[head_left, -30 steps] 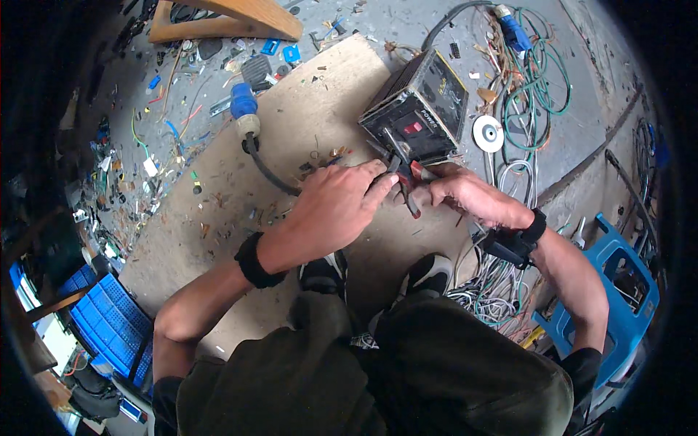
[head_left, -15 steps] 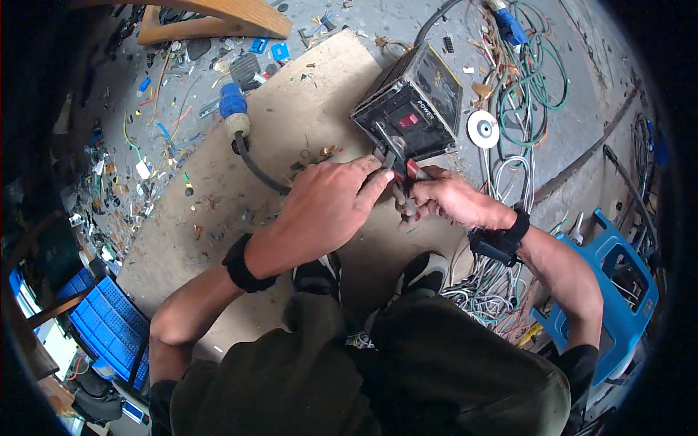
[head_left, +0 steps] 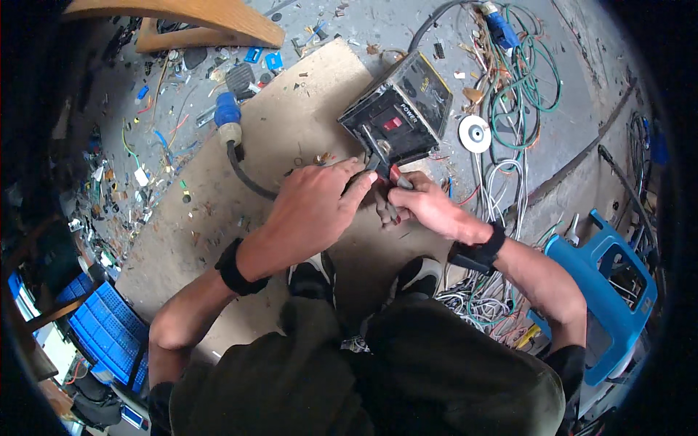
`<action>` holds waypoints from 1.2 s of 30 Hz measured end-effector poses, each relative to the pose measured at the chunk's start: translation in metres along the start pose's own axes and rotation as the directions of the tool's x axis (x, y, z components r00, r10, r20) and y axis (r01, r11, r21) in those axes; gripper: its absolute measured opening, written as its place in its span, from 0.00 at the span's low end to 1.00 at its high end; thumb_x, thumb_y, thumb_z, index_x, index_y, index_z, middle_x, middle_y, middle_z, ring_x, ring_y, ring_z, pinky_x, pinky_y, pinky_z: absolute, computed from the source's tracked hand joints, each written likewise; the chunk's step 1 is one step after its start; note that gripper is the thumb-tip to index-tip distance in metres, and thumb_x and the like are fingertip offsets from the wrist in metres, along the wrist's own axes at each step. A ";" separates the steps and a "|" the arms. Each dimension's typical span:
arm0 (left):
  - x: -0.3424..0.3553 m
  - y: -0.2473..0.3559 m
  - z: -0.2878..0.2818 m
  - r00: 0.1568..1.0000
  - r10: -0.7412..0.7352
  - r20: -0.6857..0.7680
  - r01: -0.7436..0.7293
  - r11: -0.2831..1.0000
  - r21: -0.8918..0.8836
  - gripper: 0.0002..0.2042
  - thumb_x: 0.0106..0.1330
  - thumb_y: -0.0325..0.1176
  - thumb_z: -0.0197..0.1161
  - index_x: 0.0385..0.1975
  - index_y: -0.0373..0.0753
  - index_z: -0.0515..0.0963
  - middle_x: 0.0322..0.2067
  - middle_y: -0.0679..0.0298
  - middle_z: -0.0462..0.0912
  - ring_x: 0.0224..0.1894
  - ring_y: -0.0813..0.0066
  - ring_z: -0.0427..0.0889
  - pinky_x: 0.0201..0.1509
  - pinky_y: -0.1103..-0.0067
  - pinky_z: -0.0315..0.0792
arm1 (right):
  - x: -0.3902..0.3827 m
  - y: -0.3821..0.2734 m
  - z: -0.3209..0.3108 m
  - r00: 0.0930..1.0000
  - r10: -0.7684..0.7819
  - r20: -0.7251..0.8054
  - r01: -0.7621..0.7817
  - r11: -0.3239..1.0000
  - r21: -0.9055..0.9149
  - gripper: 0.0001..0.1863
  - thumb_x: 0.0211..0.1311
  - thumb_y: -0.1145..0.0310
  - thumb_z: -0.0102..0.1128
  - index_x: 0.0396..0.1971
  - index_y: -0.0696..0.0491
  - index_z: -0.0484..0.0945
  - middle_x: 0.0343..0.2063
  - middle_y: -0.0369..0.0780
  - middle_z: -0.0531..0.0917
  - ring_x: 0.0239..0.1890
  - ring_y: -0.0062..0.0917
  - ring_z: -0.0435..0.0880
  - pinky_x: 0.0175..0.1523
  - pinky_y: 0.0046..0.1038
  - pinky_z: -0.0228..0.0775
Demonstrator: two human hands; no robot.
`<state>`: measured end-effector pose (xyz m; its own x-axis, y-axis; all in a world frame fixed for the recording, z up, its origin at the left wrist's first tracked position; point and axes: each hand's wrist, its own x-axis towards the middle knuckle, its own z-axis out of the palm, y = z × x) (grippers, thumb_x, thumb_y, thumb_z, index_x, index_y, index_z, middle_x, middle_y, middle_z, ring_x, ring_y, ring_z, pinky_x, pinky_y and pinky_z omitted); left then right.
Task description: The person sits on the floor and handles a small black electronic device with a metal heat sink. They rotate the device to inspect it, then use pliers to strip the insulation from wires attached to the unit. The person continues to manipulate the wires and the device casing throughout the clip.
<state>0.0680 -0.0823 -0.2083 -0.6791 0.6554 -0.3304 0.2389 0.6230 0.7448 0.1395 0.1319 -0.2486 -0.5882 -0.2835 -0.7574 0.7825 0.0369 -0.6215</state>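
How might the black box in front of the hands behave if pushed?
The black box would likely slide rather than roll, given its flat faces and sharp corners. The thick cable running from behind it might drag along or tug back.

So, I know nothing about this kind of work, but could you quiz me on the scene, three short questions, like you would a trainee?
1. Multiple choice: what colour is the switch on the front of the black box?
A) green
B) red
C) white

2. True or false: the white disc lies nearer the right hand than the left hand.

3. Fill the gap: just behind the left hand, worn on the arm, is a black ___.

Key:
1. B, red
2. True
3. wristband
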 end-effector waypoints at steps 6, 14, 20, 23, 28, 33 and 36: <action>-0.005 -0.001 0.003 0.998 -0.054 -0.008 0.054 0.998 -0.014 0.17 0.78 0.40 0.58 0.47 0.29 0.82 0.40 0.40 0.85 0.43 0.39 0.84 0.48 0.57 0.75 | -0.011 -0.025 -0.029 0.970 0.103 0.220 -0.086 0.993 -0.085 0.19 0.68 0.67 0.52 0.52 0.61 0.80 0.44 0.41 0.84 0.47 0.27 0.84 0.56 0.29 0.77; -0.001 0.003 0.002 0.999 -0.030 0.032 0.029 0.999 0.043 0.17 0.78 0.41 0.57 0.47 0.30 0.82 0.40 0.41 0.85 0.43 0.39 0.84 0.49 0.56 0.75 | -0.008 -0.011 -0.038 0.965 0.124 0.232 -0.173 0.963 0.205 0.14 0.66 0.71 0.54 0.44 0.64 0.81 0.45 0.44 0.84 0.40 0.21 0.82 0.57 0.28 0.81; -0.006 0.000 0.004 0.999 -0.040 -0.007 0.041 0.998 0.043 0.17 0.78 0.40 0.57 0.46 0.30 0.82 0.40 0.40 0.85 0.44 0.39 0.83 0.49 0.56 0.74 | -0.010 -0.043 -0.036 0.962 0.247 0.112 -0.213 0.943 -0.255 0.12 0.62 0.64 0.57 0.31 0.57 0.82 0.32 0.39 0.83 0.31 0.17 0.76 0.38 0.23 0.73; -0.004 -0.001 0.003 0.999 -0.038 0.002 0.038 0.999 0.016 0.17 0.78 0.40 0.57 0.46 0.29 0.82 0.40 0.40 0.85 0.43 0.39 0.83 0.49 0.56 0.74 | -0.003 -0.028 -0.031 0.981 0.129 0.142 -0.098 0.973 -0.207 0.14 0.62 0.61 0.57 0.35 0.57 0.82 0.31 0.38 0.82 0.32 0.19 0.77 0.38 0.24 0.72; -0.003 0.000 0.004 0.998 -0.052 0.019 0.051 0.998 0.027 0.17 0.77 0.40 0.58 0.46 0.30 0.82 0.40 0.42 0.85 0.43 0.40 0.83 0.49 0.57 0.74 | -0.003 -0.013 -0.021 0.982 0.149 0.117 -0.136 0.985 -0.108 0.20 0.66 0.55 0.60 0.44 0.57 0.82 0.36 0.38 0.83 0.36 0.23 0.79 0.42 0.26 0.71; 0.000 0.007 -0.003 0.996 -0.067 0.065 0.069 0.997 -0.019 0.16 0.77 0.41 0.59 0.45 0.31 0.83 0.41 0.43 0.86 0.45 0.42 0.84 0.49 0.57 0.74 | 0.003 -0.005 -0.015 0.979 0.085 0.183 -0.097 0.994 0.054 0.22 0.68 0.54 0.67 0.51 0.54 0.79 0.33 0.34 0.81 0.35 0.20 0.79 0.42 0.26 0.72; -0.002 0.004 0.000 1.000 -0.023 0.001 0.023 0.999 0.026 0.16 0.77 0.39 0.59 0.45 0.30 0.83 0.40 0.43 0.86 0.43 0.42 0.84 0.48 0.57 0.75 | 0.009 0.011 -0.010 0.977 0.083 0.198 -0.133 0.958 0.252 0.19 0.70 0.56 0.68 0.51 0.52 0.78 0.31 0.32 0.78 0.32 0.18 0.76 0.39 0.24 0.69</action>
<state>0.0702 -0.0809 -0.2048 -0.6836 0.6412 -0.3485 0.2411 0.6492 0.7214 0.1410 0.1389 -0.2640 -0.4690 -0.4640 -0.7515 0.8796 -0.1690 -0.4447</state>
